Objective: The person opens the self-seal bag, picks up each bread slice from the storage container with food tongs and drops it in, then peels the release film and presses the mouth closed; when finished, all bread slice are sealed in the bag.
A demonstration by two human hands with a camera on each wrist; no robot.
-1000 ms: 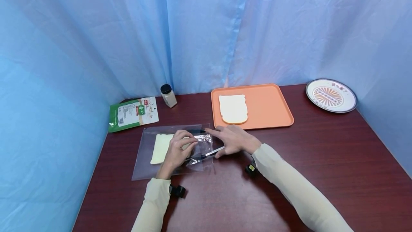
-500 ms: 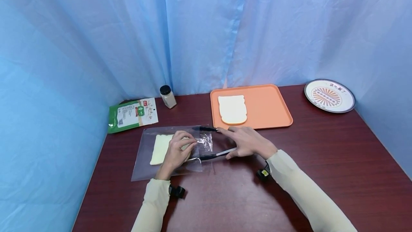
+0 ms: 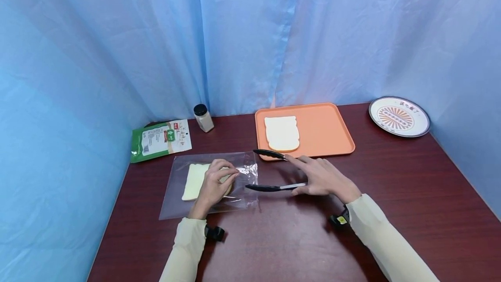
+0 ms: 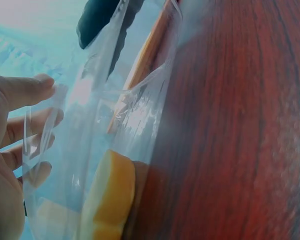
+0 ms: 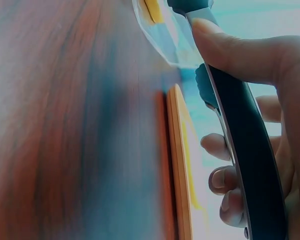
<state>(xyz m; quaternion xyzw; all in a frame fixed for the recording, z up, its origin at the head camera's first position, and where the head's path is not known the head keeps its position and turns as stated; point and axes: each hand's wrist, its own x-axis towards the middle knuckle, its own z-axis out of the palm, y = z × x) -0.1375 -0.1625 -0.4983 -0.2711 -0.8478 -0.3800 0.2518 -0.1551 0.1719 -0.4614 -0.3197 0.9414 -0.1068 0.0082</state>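
A clear plastic bag (image 3: 244, 201) lies on the table with a slice of bread (image 3: 193, 182) inside; the bread's yellow-brown crust (image 4: 117, 187) shows through the film in the left wrist view. My left hand (image 3: 214, 184) pinches the bag's upper layer between thumb and fingers, raising it near the mouth. My right hand (image 3: 322, 177) grips a pair of tongs (image 5: 245, 130) with thumb on one arm and fingers on the other. The tongs' black tips (image 3: 263, 188) are spread wide at the bag's mouth, with nothing between them.
Behind the bag, an orange tray (image 3: 325, 130) holds another bread slice (image 3: 282, 133). A green-and-white packet (image 3: 161, 140) and a black-capped jar (image 3: 204, 117) stand at the back left. A patterned plate (image 3: 399, 117) is at the far right. Blue curtains (image 3: 250, 38) surround the table.
My right hand has moved right, drawing the tongs out of the bag while their arms spread apart. The left hand keeps its pinch and the bread stays in the bag.
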